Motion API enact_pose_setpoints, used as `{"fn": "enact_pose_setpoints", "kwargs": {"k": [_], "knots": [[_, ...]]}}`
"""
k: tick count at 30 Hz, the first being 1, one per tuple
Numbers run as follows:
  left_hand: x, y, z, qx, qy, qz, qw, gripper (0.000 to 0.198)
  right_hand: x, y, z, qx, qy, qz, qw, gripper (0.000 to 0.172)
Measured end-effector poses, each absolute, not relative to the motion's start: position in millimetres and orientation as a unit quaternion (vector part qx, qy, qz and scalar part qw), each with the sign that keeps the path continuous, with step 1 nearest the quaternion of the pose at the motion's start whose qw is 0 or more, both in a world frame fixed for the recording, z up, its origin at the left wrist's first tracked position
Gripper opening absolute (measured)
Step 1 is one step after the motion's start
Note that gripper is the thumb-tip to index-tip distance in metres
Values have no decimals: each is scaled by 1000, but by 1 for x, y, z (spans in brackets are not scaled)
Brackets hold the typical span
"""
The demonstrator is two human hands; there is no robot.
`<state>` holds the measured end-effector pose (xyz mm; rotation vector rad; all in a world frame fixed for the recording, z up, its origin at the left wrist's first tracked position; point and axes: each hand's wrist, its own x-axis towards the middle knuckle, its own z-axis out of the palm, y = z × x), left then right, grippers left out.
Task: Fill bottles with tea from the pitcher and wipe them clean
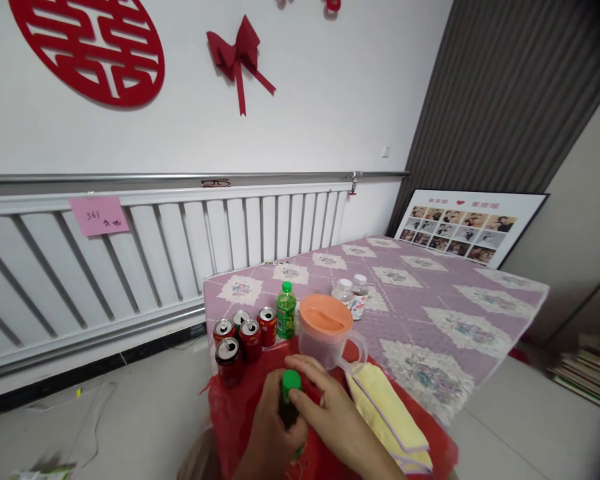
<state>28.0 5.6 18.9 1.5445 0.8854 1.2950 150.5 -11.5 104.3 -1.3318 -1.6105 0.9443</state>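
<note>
Low in the middle of the head view, a bottle with a green cap (291,381) stands upright between my hands. My left hand (271,427) is closed around its body, hiding most of it. My right hand (327,410) curves around the other side, its thumb against the cap's edge and its fingers beside the neck. Just beyond them is a clear plastic pitcher (316,345) with an orange lid (325,312). A second green bottle (286,317) stands to its left. A folded yellow towel (387,413) lies to the right of my right hand.
Several opened drink cans (251,341) cluster on the left of the red plastic sheet (235,413). Two white-capped jars (359,303) stand behind the pitcher. The table has a purple floral tablecloth (405,313). A white radiator (180,247) lines the wall, and a photo board (525,207) leans at the back right.
</note>
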Motion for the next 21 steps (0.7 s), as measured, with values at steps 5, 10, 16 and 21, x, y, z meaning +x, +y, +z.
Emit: {"fn": "enact_pose_setpoints", "kwargs": {"k": [5, 10, 16, 21], "knots": [[28, 6, 20, 624, 342, 530, 462, 41, 140, -8, 91, -562, -585, 353, 465, 23], [28, 5, 25, 628, 368, 512, 456, 44, 129, -12, 86, -585, -528, 383, 482, 54], [28, 6, 16, 600, 364, 530, 476, 50, 141, -17, 86, -499, -582, 444, 464, 47], [27, 7, 13, 608, 356, 532, 470, 44, 134, -9, 77, -521, -538, 421, 513, 32]]}}
